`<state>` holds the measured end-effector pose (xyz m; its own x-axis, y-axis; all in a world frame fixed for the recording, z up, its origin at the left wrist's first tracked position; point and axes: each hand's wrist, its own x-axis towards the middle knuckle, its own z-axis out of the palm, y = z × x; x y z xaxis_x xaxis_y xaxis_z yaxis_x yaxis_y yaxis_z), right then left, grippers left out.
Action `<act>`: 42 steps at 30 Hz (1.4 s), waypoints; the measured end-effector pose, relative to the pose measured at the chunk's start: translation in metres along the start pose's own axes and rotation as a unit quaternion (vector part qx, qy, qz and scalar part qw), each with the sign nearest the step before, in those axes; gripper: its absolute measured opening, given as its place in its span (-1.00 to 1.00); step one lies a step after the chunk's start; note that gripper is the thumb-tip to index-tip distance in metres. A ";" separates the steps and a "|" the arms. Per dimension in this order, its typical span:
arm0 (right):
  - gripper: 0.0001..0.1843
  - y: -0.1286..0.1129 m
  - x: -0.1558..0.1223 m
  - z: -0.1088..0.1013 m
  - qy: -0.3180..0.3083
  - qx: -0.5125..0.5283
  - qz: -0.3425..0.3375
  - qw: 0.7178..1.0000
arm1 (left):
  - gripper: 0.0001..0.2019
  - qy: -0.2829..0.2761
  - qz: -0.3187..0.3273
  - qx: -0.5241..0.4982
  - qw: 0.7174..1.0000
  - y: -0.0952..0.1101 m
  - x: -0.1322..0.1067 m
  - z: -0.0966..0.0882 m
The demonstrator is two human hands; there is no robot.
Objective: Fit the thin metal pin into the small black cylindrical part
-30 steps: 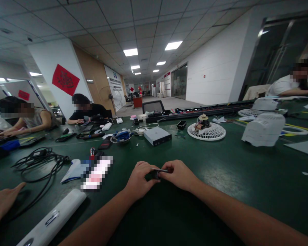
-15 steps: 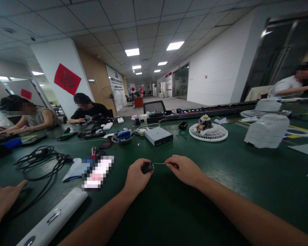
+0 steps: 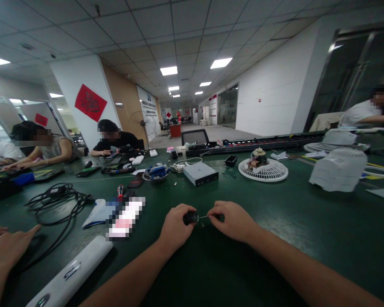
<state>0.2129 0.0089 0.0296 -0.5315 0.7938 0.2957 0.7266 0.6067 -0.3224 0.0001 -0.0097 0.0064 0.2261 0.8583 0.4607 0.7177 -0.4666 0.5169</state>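
Compared with half a second ago, the rod sits lower against the cylinder: then it lay level with the cylinder's upper edge, now it meets the middle of the rimmed end. A second ago the hands were closer together, with the rod lying across over the left fingers.

The left hand grasps the cylinder between thumb and fingers, just above the tabletop, in front of the drive. The cylinder's long axis runs roughly left to right, its rimmed end facing the right hand. That hand pinches the rod, which points left at this end and dips slightly toward it; whether its tip touches or enters cannot be told.

The cylinder is dark and glossy with a paler rim; the rod is thin, straight and light grey. The drive is a flat metal box with a black front. Beyond lies a round white fan grille with radial ribs. The tabletop is smooth, dark green and faintly shiny.
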 end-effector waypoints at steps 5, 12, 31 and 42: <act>-0.73 0.001 0.002 0.000 0.015 -0.025 0.030 0.999 | -0.71 -0.006 0.009 0.019 1.000 0.003 0.000 -0.001; -0.78 -0.008 -0.002 0.004 -0.031 -0.022 0.108 0.993 | -0.69 0.005 -0.015 0.040 0.999 -0.002 0.000 0.004; -0.81 -0.022 -0.011 0.010 -0.154 0.120 -0.003 0.981 | -0.72 0.076 -0.066 0.007 0.995 -0.006 0.002 0.005; -0.79 -0.014 -0.002 0.011 0.035 0.168 0.015 0.985 | -0.68 -0.011 0.046 0.022 0.999 0.003 0.000 0.001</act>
<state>0.1989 -0.0007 0.0239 -0.4719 0.8135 0.3400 0.5492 0.5729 -0.6084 0.0033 -0.0107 0.0073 0.3059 0.8174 0.4881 0.7213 -0.5336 0.4416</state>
